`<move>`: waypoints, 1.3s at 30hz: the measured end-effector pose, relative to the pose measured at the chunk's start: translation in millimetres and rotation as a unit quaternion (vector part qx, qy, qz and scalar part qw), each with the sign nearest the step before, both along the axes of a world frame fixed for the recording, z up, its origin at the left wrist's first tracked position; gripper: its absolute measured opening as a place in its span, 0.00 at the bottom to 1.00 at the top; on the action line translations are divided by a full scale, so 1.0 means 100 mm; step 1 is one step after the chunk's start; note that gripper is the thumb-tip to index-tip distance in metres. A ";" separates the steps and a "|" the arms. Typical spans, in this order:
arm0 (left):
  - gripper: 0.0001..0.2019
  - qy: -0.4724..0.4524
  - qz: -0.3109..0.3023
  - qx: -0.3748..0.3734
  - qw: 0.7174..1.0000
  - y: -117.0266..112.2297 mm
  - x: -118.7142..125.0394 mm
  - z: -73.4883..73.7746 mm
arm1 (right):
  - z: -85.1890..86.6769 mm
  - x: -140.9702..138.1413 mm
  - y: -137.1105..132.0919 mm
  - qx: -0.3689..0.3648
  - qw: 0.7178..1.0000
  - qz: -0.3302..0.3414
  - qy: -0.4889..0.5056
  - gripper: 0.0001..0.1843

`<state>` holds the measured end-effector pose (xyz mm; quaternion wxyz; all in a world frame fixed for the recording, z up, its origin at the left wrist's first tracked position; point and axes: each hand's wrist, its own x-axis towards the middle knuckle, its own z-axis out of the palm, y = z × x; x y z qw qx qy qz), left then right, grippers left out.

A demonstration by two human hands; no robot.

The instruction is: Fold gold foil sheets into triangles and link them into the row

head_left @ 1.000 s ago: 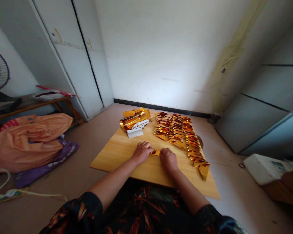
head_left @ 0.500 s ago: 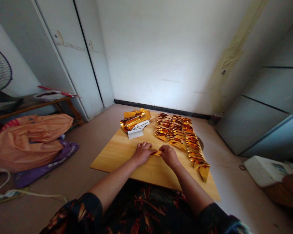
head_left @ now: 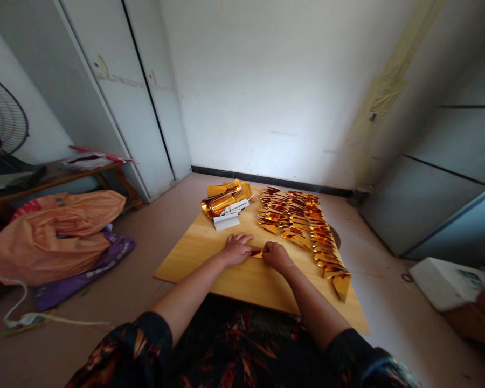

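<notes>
- Okay, right hand (head_left: pixel 277 256): fingers curled together at right end of gold foil strip (head_left: pixel 257 255); clamped or just pressing, can't tell.
- Left hand (head_left: pixel 236 250): thumb at strip's left end, held apart from fingers.
- Strip on wooden board (head_left: pixel 192 256), between hands; best to pin left end, press any crease evenly, edges aligned.
- Folded foil pieces (head_left: pixel 321 248), right: no writing seen.
- Purple plastic bag (head_left: pixel 81 277): pale lettering, illegible.
- White box (head_left: pixel 444 283): label, unreadable.

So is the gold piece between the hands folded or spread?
Folded, apparently: the gold piece shows as a narrow strip between the left hand and right hand. Exact folds: cannot tell.
</notes>
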<state>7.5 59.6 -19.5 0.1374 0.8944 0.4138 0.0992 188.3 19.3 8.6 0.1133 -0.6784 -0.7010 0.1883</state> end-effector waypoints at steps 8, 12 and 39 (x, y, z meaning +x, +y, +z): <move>0.19 0.089 -0.033 -0.097 0.991 0.09 -0.03 0.18 | 0.08 -0.09 0.03 -0.041 0.998 -0.011 -0.044 0.12; 0.21 0.127 -0.039 -0.089 0.987 0.09 -0.03 0.16 | 0.11 -0.17 0.02 -0.067 0.995 -0.031 -0.063 0.22; 0.20 0.122 -0.034 -0.098 0.987 0.08 -0.04 0.14 | -0.01 -0.05 0.14 -0.083 0.995 -0.057 0.006 0.13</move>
